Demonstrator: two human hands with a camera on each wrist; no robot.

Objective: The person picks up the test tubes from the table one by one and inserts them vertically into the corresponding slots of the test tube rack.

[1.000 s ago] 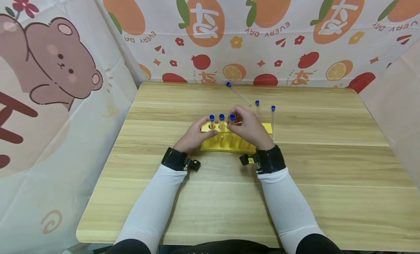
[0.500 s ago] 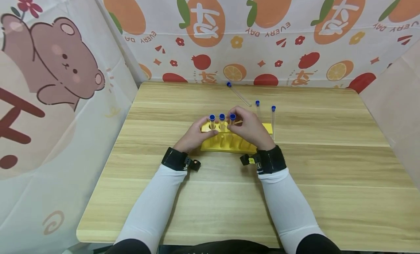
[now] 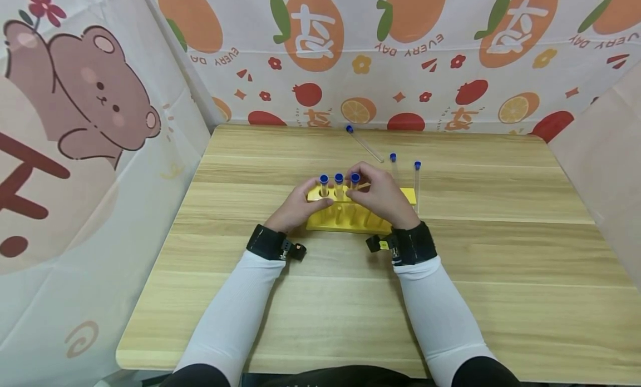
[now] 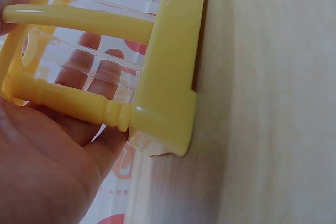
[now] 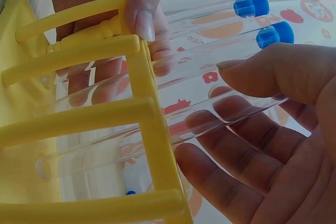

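A yellow test tube rack [image 3: 345,227] stands on the table. My left hand [image 3: 294,209] grips its left end, with the thumb over the top bar and fingers behind, as the left wrist view also shows. Two clear test tubes with blue caps, one at the far left [image 3: 324,179] and one beside it [image 3: 339,178], stand upright in the rack's holes. Between thumb and fingers, my right hand [image 3: 383,197] pinches a third test tube [image 5: 202,114] just below its blue cap. In the right wrist view this tube's lower part runs down through the rack.
Behind the rack, a loose test tube [image 3: 366,146] lies slanted near the table's back edge. Another blue-capped tube [image 3: 393,157] is partly hidden behind my right hand, and one more [image 3: 417,181] lies by the rack's right end. A fruit-print curtain [image 3: 370,81] hangs behind the table [image 3: 501,253].
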